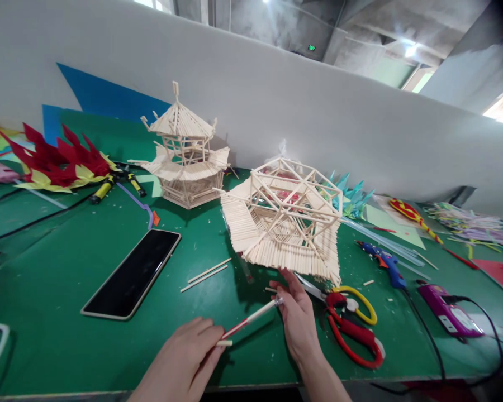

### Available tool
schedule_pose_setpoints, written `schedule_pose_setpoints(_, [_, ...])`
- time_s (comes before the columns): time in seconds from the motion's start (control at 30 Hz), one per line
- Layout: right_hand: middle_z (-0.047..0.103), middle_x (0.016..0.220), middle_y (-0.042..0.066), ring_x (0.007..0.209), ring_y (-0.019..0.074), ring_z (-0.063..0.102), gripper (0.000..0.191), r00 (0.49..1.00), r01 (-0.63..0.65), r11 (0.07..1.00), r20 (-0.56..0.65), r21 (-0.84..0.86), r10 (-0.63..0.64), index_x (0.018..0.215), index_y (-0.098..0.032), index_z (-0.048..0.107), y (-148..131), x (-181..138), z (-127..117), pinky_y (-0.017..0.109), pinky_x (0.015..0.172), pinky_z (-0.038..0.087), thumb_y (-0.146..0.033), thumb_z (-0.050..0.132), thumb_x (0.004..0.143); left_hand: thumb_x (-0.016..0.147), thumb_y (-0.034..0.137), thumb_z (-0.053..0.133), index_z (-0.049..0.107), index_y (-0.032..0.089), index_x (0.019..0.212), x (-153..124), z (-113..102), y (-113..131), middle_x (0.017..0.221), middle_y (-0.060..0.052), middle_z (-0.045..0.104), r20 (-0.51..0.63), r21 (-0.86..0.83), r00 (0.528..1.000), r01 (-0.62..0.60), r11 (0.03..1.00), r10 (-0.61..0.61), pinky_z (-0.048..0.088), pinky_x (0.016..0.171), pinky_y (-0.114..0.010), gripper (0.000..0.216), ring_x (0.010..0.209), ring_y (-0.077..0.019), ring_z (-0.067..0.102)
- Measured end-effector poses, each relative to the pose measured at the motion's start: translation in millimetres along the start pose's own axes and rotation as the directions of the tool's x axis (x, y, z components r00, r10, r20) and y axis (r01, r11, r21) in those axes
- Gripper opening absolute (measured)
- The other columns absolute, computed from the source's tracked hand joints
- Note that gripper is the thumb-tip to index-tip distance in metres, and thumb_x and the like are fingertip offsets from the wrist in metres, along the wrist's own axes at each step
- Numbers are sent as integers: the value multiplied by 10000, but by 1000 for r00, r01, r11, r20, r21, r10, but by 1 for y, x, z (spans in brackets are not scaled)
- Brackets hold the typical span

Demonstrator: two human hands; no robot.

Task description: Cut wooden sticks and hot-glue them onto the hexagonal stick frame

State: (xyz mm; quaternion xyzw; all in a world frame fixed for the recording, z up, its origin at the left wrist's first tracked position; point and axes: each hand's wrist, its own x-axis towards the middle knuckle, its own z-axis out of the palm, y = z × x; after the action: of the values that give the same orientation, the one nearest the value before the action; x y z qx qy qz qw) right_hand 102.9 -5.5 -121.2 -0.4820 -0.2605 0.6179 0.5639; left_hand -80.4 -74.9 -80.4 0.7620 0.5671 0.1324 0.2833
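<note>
Openwork stick model [291,259] with a broad slatted skirt sat tilted near the middle of the green counter [67,251] in the head view, just beyond the hands. The left hand [188,352] was closed on one end of a slender red-and-white rod [255,314], and a short pale stick [226,343] poked out beside its fingertips. The rod slanted up to the right hand [299,318], its shiny tip at that hand's half-curled fingers; whether they pinched it, I could not tell. A thin stick [270,290] showed at those fingers too, which reached close to the model's near edge, though contact there was unclear. Scissors [354,329] with red and yellow handles lay just right of the right hand, blades pointing behind it. Two loose sticks [209,271] lay side by side left of the model, and a dark-screened phone [132,273] was farther left. A tiered pagoda [184,170] stood upright behind and to the left. Off to the right lay a blue glue gun [388,265] and a purple power strip [450,310].
</note>
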Motion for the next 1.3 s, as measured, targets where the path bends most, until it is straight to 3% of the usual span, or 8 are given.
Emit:
schedule_pose_setpoints(0.73, [681, 796, 2, 867, 167, 589, 404, 1000, 16, 1000, 24, 4, -16, 1057, -188, 554, 6, 1, -5, 264, 684, 413, -196, 648, 664, 895, 302, 267, 543, 178, 746, 1, 1, -9, 698, -25, 532, -44, 20, 999, 8, 1000, -7, 387, 636, -293, 337, 694, -175, 507])
schedule_pose_setpoints(1.3, [683, 767, -7, 810, 147, 605, 370, 1000, -21, 997, 6, 69, 21, 1008, -190, 580, 3, 2, -3, 258, 679, 418, -190, 653, 645, 893, 321, 297, 571, 183, 807, 2, 4, -7, 739, -34, 565, -45, 0, 999, 18, 1000, -18, 404, 665, -304, 319, 719, -175, 527])
